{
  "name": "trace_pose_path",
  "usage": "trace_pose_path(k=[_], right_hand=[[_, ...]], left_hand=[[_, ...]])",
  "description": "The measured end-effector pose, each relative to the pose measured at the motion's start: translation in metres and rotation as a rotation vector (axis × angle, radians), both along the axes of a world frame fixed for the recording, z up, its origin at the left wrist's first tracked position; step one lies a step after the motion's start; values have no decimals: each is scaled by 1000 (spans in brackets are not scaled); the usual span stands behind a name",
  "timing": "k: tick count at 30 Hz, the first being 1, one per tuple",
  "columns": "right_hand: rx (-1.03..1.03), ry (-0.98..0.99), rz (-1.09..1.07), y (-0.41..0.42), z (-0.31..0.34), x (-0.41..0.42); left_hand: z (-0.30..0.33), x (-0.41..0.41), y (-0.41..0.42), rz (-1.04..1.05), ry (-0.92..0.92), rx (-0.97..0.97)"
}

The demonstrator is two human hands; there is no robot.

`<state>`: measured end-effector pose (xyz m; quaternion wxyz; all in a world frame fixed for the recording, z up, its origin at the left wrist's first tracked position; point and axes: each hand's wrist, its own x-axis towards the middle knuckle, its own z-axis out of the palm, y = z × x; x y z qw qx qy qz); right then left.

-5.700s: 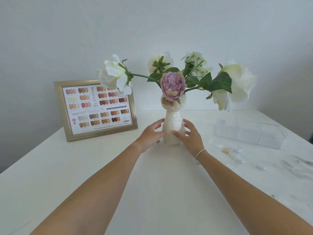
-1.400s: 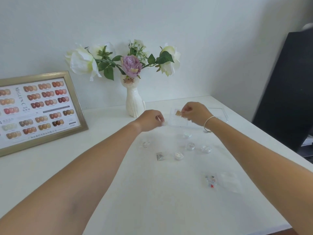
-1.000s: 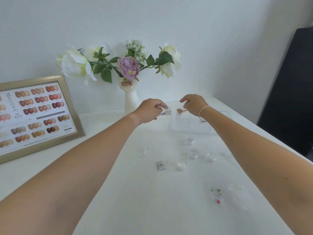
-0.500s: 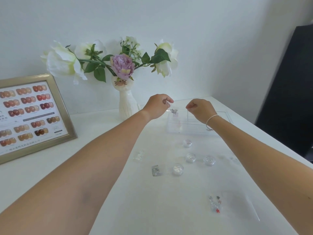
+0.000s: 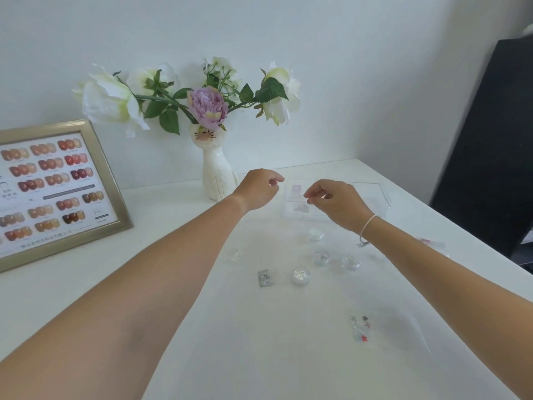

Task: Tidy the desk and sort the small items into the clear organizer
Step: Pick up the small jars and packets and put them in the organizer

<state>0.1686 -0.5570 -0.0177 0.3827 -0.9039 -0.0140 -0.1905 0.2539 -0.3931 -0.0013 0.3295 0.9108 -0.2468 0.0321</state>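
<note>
The clear organizer [image 5: 375, 194] lies at the back right of the white desk. A pinkish bit [image 5: 296, 188] and a pale bit [image 5: 301, 208] sit in its left compartments. My left hand [image 5: 258, 189] hovers at its left edge with the fingers curled; a pale glint shows at the fingertips, and I cannot tell if it is an item. My right hand [image 5: 339, 204] hangs over the organizer's front, thumb and forefinger pinched, nothing visible between them. Several small round glitter jars [image 5: 321, 256] and a silver square packet [image 5: 264, 278] lie on the desk nearer to me.
A cat-shaped white vase [image 5: 216, 174] with flowers stands behind my left hand. A gold-framed nail colour chart [image 5: 54, 186] leans at the back left. A packet of small charms [image 5: 360, 327] and a clear bag [image 5: 403, 330] lie front right. A black panel [image 5: 490, 140] stands beyond the desk's right edge.
The small sparkly item that hung from my left fingers is no longer seen there. My right hand has changed from a fist to a pinch and moved slightly nearer over the organizer.
</note>
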Motion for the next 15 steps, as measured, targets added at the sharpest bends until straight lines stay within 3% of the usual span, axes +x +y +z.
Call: trace_pose_path(k=[8,15], right_hand=[[-128,140,263,56,-11,-37],[-278,338,337,78,-14,-62]], left_hand=[[-14,-34,67,-36,94,76],[-17,-69,98,-76,259,245]])
